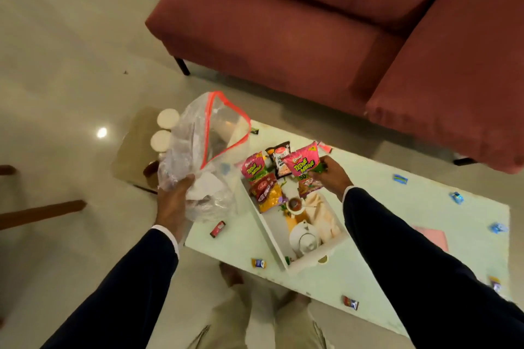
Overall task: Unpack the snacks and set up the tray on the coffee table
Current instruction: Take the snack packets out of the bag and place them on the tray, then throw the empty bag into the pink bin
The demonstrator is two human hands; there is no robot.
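Head view, looking down over a pale worktop (pixel 382 263). Nearest the camera, two dark sleeves reach forward above light trousers. Small wrapped sweets lie scattered on the worktop: one at the near edge (pixel 350 302), one just beside the near end of the tray (pixel 258 263), a red one (pixel 217 228) below the bag, and several blue ones along the right side (pixel 457 197).

A white rectangular tray (pixel 268 231) lies at an angle on the worktop. Its near end holds a white teapot (pixel 304 238); a folded cream cloth (pixel 323 214) lies along its right side, and a small cup of dark liquid (pixel 295 203) sits mid-tray. At the far end lie snack packets: a red-and-yellow one (pixel 266 191), a pink-and-green one (pixel 253 166) and a black-and-white one (pixel 279 159), overlapping.

The left hand (pixel 173 201) is closed around the gathered lower part of a clear plastic bag (pixel 198 150) with an orange zip strip, held up to the left of the tray; the mouth gapes open and pale contents show inside. The right hand (pixel 331 176) pinches the lower corner of a second pink-and-green packet (pixel 303 161), held above the far end of the tray.

Beyond the bag, two white round lids (pixel 167 119) rest on a low glass side surface. Farthest stands a red sofa (pixel 312 22) on a glossy tiled floor (pixel 71 51).
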